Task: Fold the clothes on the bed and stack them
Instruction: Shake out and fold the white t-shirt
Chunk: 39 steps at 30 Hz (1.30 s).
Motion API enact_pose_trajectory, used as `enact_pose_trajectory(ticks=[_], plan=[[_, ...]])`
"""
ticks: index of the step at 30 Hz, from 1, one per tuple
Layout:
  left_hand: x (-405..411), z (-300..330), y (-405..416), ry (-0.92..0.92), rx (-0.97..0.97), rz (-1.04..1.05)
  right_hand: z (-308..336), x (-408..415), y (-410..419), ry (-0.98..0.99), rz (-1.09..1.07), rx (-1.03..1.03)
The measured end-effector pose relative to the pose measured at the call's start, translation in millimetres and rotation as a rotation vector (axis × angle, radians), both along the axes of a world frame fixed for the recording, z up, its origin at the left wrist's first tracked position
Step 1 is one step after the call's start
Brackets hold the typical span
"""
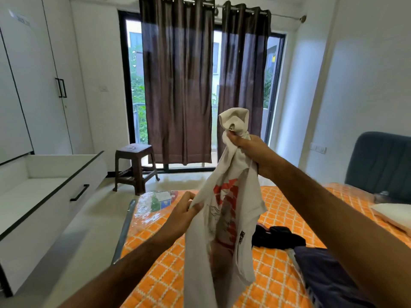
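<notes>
Head view: one white shirt between two gripping hands.

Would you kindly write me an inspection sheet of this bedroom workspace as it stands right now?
Surface: bed with an orange patterned cover.
Job's things: white printed T-shirt held up, bunched; black garment and dark blue garment lie unfolded on the bed.
Clutter: clear plastic packet at the bed's far corner; white pillow at the right.
Grippers: right hand grips the shirt's top; left hand pinches its edge lower down.
Cables: nothing seen.
Surroundings: brown stool, brown curtains, white wardrobe with an open drawer.
</notes>
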State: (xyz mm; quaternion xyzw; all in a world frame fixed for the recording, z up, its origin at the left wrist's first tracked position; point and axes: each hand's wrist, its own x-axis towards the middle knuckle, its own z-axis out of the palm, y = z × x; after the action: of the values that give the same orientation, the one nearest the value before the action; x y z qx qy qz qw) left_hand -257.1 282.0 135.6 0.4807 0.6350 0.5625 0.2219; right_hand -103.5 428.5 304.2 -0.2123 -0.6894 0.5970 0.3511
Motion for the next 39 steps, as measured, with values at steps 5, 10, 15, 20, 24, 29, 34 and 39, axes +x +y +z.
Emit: enact_pose_trajectory(ticks=[5,10,15,20,24,29,34,39], plan=[[-4.6,7.2,0.1,0.316,0.229,0.171,-27.2,4.1,21.1,-0.005,-0.253,0.116],[-10.6,35.4,2.6,0.282,0.237,0.15,-56.8,-2.7,3.0,-0.038,-0.103,0.103],[0.0,60.5,7.8,0.102,0.259,0.073,-68.2,-15.6,-32.5,-0.198,0.234,0.197],[3.1,71.4,-5.0,0.001,0.253,-0.067,-62.6,-11.1,-18.6,-0.33,0.242,0.395],[-11.3,60.6,-14.2,0.111,0.034,-0.125,-59.3,-1.2,-6.3,-0.243,0.2,0.311],[-49.2,49.9,-30.8,0.355,-0.09,-0.092,-54.4,29.6,17.4,-0.321,0.372,0.211],[-57.3,63.6,-47.4,0.321,-0.135,-0.225,-49.9,45.6,34.6,-0.368,0.386,0.196],[-56.3,59.4,-56.4,0.27,-0.363,-0.43,-52.1,43.6,40.5,-0.353,0.262,0.244]])
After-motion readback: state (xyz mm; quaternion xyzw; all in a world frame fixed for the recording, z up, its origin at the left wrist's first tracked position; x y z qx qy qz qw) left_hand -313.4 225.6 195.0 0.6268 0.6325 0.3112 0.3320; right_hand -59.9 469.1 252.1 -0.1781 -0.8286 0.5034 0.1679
